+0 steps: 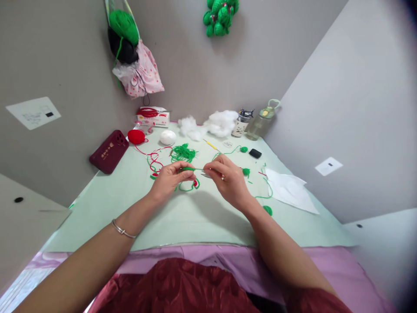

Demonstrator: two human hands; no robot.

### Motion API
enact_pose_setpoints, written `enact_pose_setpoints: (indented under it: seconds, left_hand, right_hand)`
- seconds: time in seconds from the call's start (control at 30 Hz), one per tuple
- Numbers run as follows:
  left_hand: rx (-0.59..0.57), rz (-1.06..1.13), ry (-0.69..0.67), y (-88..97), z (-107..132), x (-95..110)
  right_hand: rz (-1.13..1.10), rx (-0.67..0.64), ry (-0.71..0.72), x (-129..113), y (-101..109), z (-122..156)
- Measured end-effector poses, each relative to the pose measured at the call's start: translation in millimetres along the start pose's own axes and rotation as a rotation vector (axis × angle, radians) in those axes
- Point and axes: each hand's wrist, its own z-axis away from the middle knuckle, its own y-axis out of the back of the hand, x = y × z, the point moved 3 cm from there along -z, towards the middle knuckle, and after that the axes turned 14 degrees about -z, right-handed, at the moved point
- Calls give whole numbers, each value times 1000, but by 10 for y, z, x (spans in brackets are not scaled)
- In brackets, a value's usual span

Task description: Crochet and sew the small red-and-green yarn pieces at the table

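Note:
My left hand (pixel 171 180) is closed, thumb against fingers, on a small green crocheted piece (pixel 187 169). A taut strand of green yarn (pixel 199 169) runs from it to my right hand (pixel 228 178), whose thumb and index finger pinch the strand's other end. Under the right fingertips shows a small grey metal tip (pixel 206 175); its full shape is hidden. Just below the left fingers lies a red, white and green crocheted piece (pixel 196 184) with a green tail. Beyond the hands rests a loose heap of green yarn (pixel 183 152).
A red yarn ball (pixel 136 137), white ball (pixel 168 138) and phone (pixel 110 152) are on the left. White stuffing (pixel 221 123), a pen cup (pixel 240 126) and bottle (pixel 260 124) stand at the back. On the right are a yellow-handled hook (pixel 211 144), a black case (pixel 255 153) and white paper (pixel 288 189).

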Motion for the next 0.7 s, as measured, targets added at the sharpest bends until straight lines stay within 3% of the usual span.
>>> enact_pose_setpoints:
  seconds: [0.47, 0.7]
  left_hand:
    - [72, -99, 10, 22, 16, 78]
    - [34, -98, 26, 15, 8, 11]
  right_hand:
    - [84, -125, -18, 35, -29, 19]
    - [-154, -130, -190, 103, -77, 11]
